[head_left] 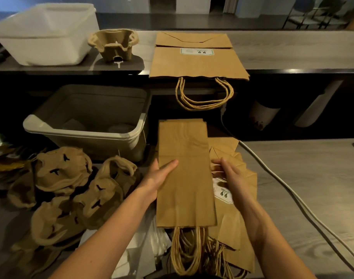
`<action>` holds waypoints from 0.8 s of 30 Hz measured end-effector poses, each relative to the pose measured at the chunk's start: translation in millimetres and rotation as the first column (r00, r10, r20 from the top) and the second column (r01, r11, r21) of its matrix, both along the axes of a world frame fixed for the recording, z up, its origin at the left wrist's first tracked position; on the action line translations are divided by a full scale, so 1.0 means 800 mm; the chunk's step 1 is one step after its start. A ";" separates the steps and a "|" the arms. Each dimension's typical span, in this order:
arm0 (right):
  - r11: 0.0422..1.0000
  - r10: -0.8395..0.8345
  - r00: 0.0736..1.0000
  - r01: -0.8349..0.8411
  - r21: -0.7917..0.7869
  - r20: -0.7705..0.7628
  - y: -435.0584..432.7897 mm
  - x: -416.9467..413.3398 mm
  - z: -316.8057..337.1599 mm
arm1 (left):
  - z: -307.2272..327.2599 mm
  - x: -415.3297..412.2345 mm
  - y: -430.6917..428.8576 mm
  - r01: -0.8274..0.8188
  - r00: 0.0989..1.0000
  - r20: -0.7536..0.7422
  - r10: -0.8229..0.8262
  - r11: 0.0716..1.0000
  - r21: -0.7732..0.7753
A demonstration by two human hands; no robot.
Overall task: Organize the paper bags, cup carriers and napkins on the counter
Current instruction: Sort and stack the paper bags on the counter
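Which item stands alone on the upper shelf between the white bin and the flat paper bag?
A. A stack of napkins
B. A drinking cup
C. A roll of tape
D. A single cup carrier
D: a single moulded cup carrier sits upright on the upper shelf, with the white bin on one side and the flat paper bag on the other.

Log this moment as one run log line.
left hand: holding flat paper bag | right hand: on bag pile | cup carriers: unsorted
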State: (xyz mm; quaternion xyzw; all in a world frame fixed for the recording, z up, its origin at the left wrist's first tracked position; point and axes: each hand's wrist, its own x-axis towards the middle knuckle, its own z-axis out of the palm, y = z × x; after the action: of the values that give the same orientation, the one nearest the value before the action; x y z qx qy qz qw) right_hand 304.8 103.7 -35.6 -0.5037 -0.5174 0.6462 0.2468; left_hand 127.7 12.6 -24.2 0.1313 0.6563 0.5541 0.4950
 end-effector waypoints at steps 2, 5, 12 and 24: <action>0.985 -0.102 0.967 0.066 0.162 0.232 0.016 0.031 -0.015 | 0.003 -0.014 -0.002 -0.052 0.998 0.027 0.051 0.998 0.043; 0.984 -0.152 0.838 0.077 0.163 0.524 0.031 0.069 -0.050 | 0.002 -0.028 -0.005 -0.058 0.998 0.006 0.057 0.995 0.085; 0.994 -0.089 0.792 0.028 0.110 0.604 0.021 0.061 -0.059 | 0.002 -0.030 -0.005 -0.032 0.999 0.007 0.032 0.995 0.097; 0.966 -0.214 0.975 0.203 -0.163 -0.052 0.018 0.056 -0.038 | -0.003 -0.034 -0.010 -0.030 0.999 0.036 0.027 0.995 0.098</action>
State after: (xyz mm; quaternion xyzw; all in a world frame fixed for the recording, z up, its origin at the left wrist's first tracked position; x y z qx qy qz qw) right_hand 349.3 118.2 -66.2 -0.5506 -0.4003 0.6723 0.2908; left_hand 100.1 4.5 -26.6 0.1364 0.6214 0.5949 0.4914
